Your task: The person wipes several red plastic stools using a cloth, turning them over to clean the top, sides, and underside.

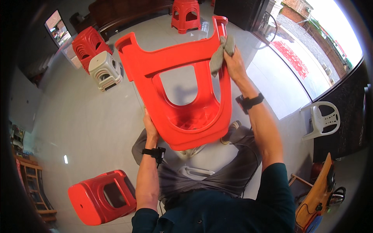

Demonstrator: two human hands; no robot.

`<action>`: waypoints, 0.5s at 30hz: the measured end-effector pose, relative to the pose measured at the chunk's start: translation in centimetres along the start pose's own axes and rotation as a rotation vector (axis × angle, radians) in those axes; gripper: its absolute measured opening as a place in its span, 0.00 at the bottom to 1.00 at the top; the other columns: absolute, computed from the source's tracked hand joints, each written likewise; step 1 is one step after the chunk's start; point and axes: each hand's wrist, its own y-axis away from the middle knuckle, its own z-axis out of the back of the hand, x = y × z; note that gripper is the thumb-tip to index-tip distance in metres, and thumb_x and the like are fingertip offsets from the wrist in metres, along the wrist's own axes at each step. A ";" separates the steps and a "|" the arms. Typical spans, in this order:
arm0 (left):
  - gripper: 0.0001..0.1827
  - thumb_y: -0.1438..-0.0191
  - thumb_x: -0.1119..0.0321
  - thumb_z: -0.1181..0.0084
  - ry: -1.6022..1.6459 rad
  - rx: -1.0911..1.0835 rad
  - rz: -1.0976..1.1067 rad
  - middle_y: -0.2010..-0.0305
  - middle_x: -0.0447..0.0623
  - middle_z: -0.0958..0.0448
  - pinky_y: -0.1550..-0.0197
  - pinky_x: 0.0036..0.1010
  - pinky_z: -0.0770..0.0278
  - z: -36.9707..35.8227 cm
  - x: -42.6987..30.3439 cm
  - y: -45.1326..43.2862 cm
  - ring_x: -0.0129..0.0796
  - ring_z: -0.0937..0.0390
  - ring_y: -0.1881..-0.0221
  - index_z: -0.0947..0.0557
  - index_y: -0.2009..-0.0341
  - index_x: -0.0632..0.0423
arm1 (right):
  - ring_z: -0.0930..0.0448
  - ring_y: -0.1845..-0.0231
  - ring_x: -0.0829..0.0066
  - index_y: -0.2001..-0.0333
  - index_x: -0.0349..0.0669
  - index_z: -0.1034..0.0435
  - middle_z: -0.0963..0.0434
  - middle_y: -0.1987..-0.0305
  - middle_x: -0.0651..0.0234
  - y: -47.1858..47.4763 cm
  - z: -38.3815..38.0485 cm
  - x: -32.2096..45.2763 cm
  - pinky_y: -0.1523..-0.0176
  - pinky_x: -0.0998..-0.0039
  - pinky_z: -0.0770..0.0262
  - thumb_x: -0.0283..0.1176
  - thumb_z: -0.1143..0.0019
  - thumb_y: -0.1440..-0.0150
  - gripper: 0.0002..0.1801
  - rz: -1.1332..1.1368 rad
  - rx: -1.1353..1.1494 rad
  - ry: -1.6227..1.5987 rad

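Note:
A red plastic stool (177,58) is held up before me with its legs pointing away and its seat end towards my lap. My left hand (150,125) grips its left side near the seat end, the fingers partly hidden behind it. On the right, my right hand (233,59) holds a grey-green cloth (217,59) against one leg of the stool. Both wrists wear black straps.
Another red stool (99,198) lies on its side at lower left. Stacked red stools (90,45) and pale stools (105,70) stand at upper left, one or more red stools (185,16) at the top. A white chair (325,119) and a wooden table (316,192) are at right.

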 end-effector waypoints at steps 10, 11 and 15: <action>0.30 0.29 0.44 0.66 -0.069 -0.047 -0.023 0.49 0.47 0.23 0.48 0.30 0.25 0.4 0.3 -0.6 0.31 0.24 0.51 0.27 0.42 0.57 | 0.45 0.25 0.43 0.32 0.32 0.43 0.45 0.25 0.47 17.3 -1.0 1.8 0.24 0.53 0.52 0.19 0.54 0.42 0.33 0.000 0.010 0.187; 0.31 0.29 0.43 0.65 -0.068 -0.014 -0.022 0.45 0.49 0.24 0.44 0.32 0.25 1.0 0.6 -0.8 0.34 0.25 0.48 0.30 0.39 0.57 | 0.45 0.25 0.43 0.32 0.32 0.43 0.45 0.25 0.47 19.0 -1.2 2.1 0.24 0.53 0.52 0.19 0.54 0.42 0.33 -0.003 0.009 0.186; 0.32 0.29 0.43 0.66 -0.093 -0.041 -0.040 0.45 0.49 0.24 0.44 0.33 0.25 0.5 0.4 -0.5 0.35 0.25 0.48 0.30 0.39 0.58 | 0.41 0.28 0.41 0.32 0.32 0.41 0.42 0.26 0.48 25.3 -2.2 3.4 0.26 0.52 0.48 0.17 0.52 0.45 0.34 -0.013 0.016 0.354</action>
